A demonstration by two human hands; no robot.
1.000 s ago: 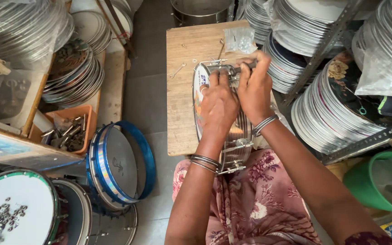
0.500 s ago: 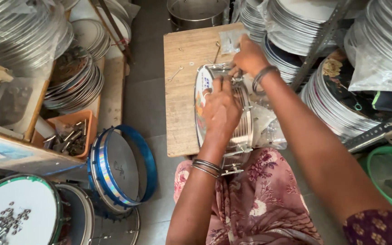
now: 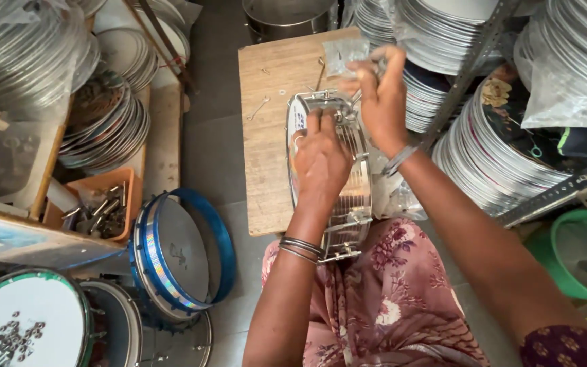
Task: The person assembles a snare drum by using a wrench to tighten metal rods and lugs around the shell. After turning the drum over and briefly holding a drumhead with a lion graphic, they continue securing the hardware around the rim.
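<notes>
I see my left hand [image 3: 321, 160] pressed flat over the top of a shiny chrome-shelled round drum [image 3: 338, 183] standing on its edge, half on a pale wooden board table [image 3: 266, 136] and half against my lap in floral maroon cloth [image 3: 382, 306]; the fingers curl over the rim and grip it. My right hand [image 3: 378, 92] is at the drum's far end, fingers pinched narrow around a small metal fitting on the rim, though I cannot tell exactly what it pinches. A crumpled clear plastic bag [image 3: 344, 51] lies just beyond. To the left stands a blue-rimmed frame drum [image 3: 178, 251] beside an orange tray of metal bolts [image 3: 100, 207]
</notes>
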